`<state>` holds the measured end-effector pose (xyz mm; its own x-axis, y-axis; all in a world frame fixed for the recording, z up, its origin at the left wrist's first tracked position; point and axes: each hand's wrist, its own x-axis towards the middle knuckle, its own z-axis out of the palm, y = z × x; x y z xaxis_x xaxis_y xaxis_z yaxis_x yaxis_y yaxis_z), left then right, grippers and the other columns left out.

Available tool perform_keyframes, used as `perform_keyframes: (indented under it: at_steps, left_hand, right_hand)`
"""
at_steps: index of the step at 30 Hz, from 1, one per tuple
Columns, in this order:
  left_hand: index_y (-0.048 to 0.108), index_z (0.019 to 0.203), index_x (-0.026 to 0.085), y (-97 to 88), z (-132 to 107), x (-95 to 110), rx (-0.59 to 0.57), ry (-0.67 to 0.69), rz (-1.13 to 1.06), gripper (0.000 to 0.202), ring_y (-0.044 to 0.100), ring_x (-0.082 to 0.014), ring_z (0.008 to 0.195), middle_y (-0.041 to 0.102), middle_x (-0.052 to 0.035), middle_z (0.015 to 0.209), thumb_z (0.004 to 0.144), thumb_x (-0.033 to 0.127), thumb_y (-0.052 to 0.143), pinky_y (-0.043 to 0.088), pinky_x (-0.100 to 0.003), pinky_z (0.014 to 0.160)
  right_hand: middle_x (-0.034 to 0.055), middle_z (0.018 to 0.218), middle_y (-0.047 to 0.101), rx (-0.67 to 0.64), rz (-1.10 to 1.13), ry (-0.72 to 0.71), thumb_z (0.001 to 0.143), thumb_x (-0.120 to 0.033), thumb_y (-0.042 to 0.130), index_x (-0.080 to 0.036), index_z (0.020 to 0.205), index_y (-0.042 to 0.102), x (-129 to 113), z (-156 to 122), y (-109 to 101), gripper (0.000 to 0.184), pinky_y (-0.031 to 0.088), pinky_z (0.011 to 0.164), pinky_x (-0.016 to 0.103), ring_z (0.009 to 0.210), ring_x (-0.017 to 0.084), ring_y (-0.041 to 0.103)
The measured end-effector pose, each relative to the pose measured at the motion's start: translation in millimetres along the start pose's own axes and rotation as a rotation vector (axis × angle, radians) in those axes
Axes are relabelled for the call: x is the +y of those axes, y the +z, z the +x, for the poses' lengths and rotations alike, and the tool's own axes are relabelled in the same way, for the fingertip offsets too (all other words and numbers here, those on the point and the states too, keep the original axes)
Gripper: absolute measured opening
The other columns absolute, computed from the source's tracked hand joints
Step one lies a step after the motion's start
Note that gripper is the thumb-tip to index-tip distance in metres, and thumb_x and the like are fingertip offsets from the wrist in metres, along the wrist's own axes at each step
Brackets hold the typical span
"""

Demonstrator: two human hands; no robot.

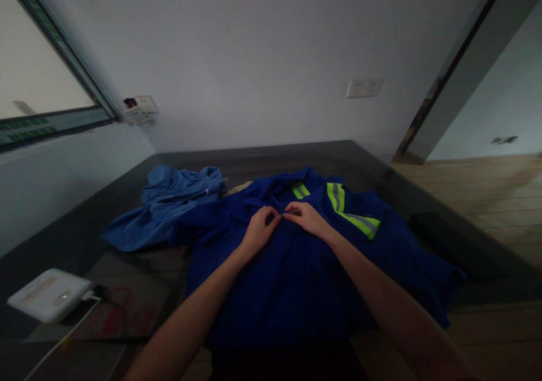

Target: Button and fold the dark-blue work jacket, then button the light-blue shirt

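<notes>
A dark blue work jacket [271, 279] with yellow-green and grey reflective strips [354, 218] lies spread over the table in front of me. My left hand [263, 223] pinches the jacket's cloth near its middle, thumb and forefinger together. Close beside it, my right hand [305, 216] pinches the same spot, so the fingertips of both hands nearly meet. Whether a button or just the fabric edge sits between them is too small to tell. To the left, a lighter blue garment [178, 197] lies crumpled, partly under the jacket's sleeve.
A white box-shaped device [49, 295] with a white cable [63, 336] rests at the table's left. A dark flat object [449, 242] lies near the right edge. The dark table [254, 154] meets a wall with sockets [365, 88]; wooden floor [478, 192] shows at right.
</notes>
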<state>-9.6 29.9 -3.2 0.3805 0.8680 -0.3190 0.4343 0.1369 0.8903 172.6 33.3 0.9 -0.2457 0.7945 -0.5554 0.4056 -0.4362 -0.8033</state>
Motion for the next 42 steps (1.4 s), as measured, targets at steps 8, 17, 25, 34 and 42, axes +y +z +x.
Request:
perform_keyframes:
  at_steps: [8,17,25,34,42]
  left_hand:
    - [0.05,0.076,0.02,-3.8,0,4,0.01,0.026,0.056,0.008,0.055,-0.0175,0.082,0.058,-0.0017,0.084,0.084,0.022,0.049,0.043,-0.029,0.076]
    - [0.045,0.075,0.021,-5.2,-3,9,0.036,0.005,0.097,0.009,0.058,-0.0182,0.088,0.058,-0.0026,0.092,0.083,0.018,0.049,0.046,-0.031,0.08]
    - [0.046,0.077,0.021,-4.5,-6,12,0.086,0.015,0.174,0.007,0.058,-0.0168,0.084,0.057,-0.002,0.092,0.081,0.017,0.049,0.046,-0.028,0.074]
    - [0.045,0.077,0.022,-4.8,-8,15,0.117,0.015,0.211,0.006,0.056,-0.0149,0.078,0.055,-0.0002,0.088,0.081,0.018,0.049,0.044,-0.026,0.07]
    - [0.047,0.077,0.022,-6.9,-9,16,0.131,0.009,0.225,0.006,0.056,-0.0149,0.078,0.055,0.0001,0.086,0.081,0.019,0.05,0.043,-0.025,0.069]
  right_hand:
    - [0.002,0.073,0.066,0.089,-0.033,-0.004,0.078,-0.03,0.062,-0.018,0.079,0.058,-5,-2,2,0.014,0.046,0.067,0.028,0.07,0.017,0.062]
    - [0.0005,0.072,0.062,0.212,-0.029,-0.129,0.079,-0.026,0.061,-0.019,0.077,0.055,-19,-9,13,0.009,0.046,0.066,0.029,0.069,0.016,0.06]
    - [-0.0002,0.072,0.061,0.173,-0.215,-0.223,0.085,-0.023,0.056,-0.02,0.081,0.054,-31,-18,20,0.005,0.04,0.06,0.025,0.064,0.015,0.057]
    - [0.0015,0.079,0.062,0.165,-0.278,-0.248,0.089,-0.024,0.049,-0.022,0.084,0.051,-32,-20,24,0.006,0.041,0.065,0.026,0.073,0.018,0.06]
    - [0.0027,0.081,0.062,0.136,-0.25,-0.285,0.09,-0.023,0.046,-0.022,0.086,0.051,-30,-21,26,0.007,0.043,0.069,0.028,0.077,0.019,0.061]
